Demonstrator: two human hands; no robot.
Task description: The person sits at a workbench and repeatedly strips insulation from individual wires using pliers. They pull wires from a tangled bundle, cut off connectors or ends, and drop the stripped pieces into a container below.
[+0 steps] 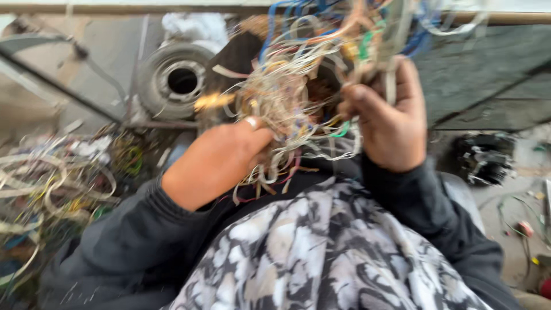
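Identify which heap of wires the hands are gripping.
The raised wire tangle, clutched by left hand and right hand; the other wire pile lies untouched on the ground.

A dense tangle of multicoloured stripped wires (298, 86) fills the space between both hands. To the left, a heap of pale loose wire strips (51, 183) crowds the floor beside a grey round tyre (175, 77); bare concrete floor (505, 189) lies open rightward.

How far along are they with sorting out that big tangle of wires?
Looks done: a heap of loose wires and strips lies on the floor to the left. In hand: the left hand and right hand both grip the tangled wire bundle. Left: that bundle is thick and knotted, so apparently plenty remains.
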